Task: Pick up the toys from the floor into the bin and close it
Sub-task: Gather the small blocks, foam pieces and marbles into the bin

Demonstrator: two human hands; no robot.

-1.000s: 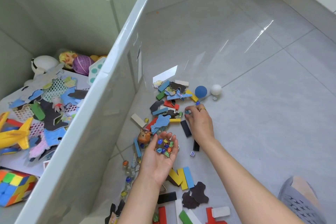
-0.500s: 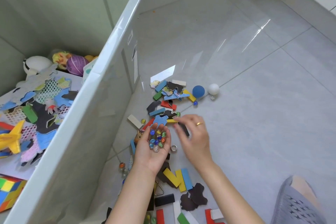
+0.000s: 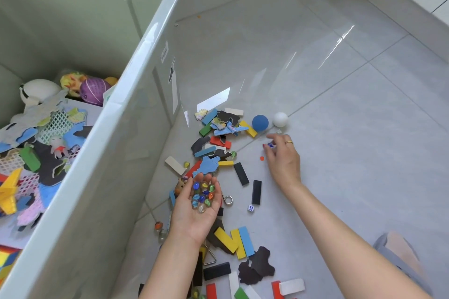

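My left hand (image 3: 194, 213) is palm up and lightly cupped over the floor, carrying several coloured glass marbles (image 3: 202, 194). Further right, my right hand (image 3: 283, 158) reaches down and pinches a blue marble (image 3: 270, 145) at its fingertips, just below a blue ball (image 3: 260, 123) and a white ball (image 3: 280, 119). The big pale green bin (image 3: 136, 75) stands open on the left, with puzzle pieces, a purple ball and a yellow plane inside. Wooden blocks and puzzle pieces (image 3: 226, 126) litter the floor between bin and hands.
A die (image 3: 251, 208), a metal ring (image 3: 228, 200) and black blocks (image 3: 256, 192) lie between my hands. Yellow and blue blocks (image 3: 237, 241) sit under my left wrist, loose marbles (image 3: 159, 226) by the bin wall. A grey slipper (image 3: 398, 255) is at lower right.
My right hand has gone from beside the left palm out to the right, to the blue marble by the balls. The left hand stays cupped with its marbles.
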